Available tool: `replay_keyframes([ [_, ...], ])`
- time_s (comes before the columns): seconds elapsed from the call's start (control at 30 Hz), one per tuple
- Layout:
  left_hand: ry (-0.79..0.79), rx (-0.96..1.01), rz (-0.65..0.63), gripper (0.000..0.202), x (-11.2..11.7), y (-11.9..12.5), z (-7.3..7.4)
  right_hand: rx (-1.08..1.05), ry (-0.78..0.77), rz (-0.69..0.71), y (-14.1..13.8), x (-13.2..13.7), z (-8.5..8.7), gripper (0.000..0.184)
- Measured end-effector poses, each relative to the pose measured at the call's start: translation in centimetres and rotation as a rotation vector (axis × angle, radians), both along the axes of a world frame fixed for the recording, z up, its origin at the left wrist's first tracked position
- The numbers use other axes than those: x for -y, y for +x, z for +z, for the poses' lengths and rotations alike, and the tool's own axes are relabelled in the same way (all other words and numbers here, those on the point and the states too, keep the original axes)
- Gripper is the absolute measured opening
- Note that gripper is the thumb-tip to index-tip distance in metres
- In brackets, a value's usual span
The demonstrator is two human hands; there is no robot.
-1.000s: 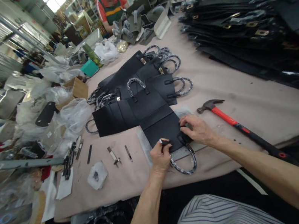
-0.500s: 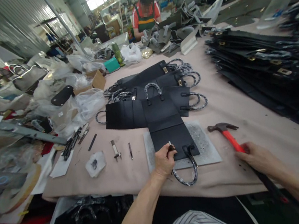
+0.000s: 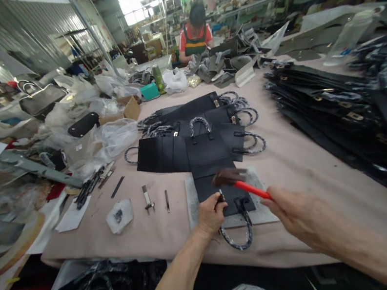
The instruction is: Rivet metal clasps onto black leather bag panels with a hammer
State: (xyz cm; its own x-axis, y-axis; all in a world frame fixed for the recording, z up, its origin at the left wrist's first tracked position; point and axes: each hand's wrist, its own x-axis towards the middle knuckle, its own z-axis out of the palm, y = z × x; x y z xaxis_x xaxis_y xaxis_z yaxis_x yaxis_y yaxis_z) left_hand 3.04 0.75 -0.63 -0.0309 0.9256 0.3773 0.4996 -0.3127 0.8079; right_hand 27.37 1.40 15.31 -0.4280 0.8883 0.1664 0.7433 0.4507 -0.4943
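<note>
Left hand [image 3: 210, 214] is closed in a pinch around a slim metal punch [image 3: 220, 193], over the lower part of a black bag panel [image 3: 209, 148]. That panel lies partly on a pale grey slab [image 3: 267, 214] on the worktop [image 3: 164, 234], its plastic-wrapped handle [image 3: 240, 246] looping toward the wearer, just right of this hand. Fingers curled, the right hand [image 3: 293, 210] grips the claw hammer [image 3: 252, 189] by its red handle, the blurred head near the punch's top; contact cannot be told.

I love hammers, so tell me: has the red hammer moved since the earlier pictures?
Yes, left: the hammer lay right of the grey slab; now, in the right hand, its head is above the slab.
</note>
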Motion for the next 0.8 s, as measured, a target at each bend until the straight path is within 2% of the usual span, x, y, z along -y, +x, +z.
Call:
replay_keyframes([
  [0.1,0.037,-0.007,-0.005,0.017,0.0,0.0,0.0,0.117,0.019,0.055,-0.2,-0.4,1.5,0.030],
  [0.17,0.043,0.000,-0.008,0.017,0.0,-0.1,0.0,0.035,0.081,-0.025,-0.4,-0.3,3.0,0.034],
  [0.23,0.031,0.004,-0.022,0.017,0.0,-0.1,-0.1,-0.121,0.168,-0.180,-0.8,-0.1,4.1,0.036],
  [0.3,0.025,-0.004,-0.028,0.017,0.0,-0.1,-0.1,-0.181,0.182,-0.214,-1.2,0.2,4.0,0.036],
  [0.4,0.028,-0.030,-0.022,0.016,0.0,-0.1,-0.3,0.008,0.026,-0.021,-1.1,0.3,1.9,0.036],
  [0.47,0.026,-0.037,-0.025,0.016,0.0,-0.1,-0.4,0.126,-0.060,0.037,-0.5,0.1,0.4,0.033],
  [0.6,0.031,-0.037,-0.037,0.016,0.0,-0.1,-0.3,0.129,-0.109,-0.066,1.2,-0.7,-1.3,0.032],
  [0.67,0.031,-0.036,-0.036,0.015,0.0,-0.1,0.0,0.089,-0.199,-0.131,2.1,-1.5,-2.4,0.035],
  [0.8,0.009,-0.033,-0.048,0.015,0.1,-0.2,0.4,0.054,-0.467,-0.326,4.5,-3.0,-6.9,0.039],
])
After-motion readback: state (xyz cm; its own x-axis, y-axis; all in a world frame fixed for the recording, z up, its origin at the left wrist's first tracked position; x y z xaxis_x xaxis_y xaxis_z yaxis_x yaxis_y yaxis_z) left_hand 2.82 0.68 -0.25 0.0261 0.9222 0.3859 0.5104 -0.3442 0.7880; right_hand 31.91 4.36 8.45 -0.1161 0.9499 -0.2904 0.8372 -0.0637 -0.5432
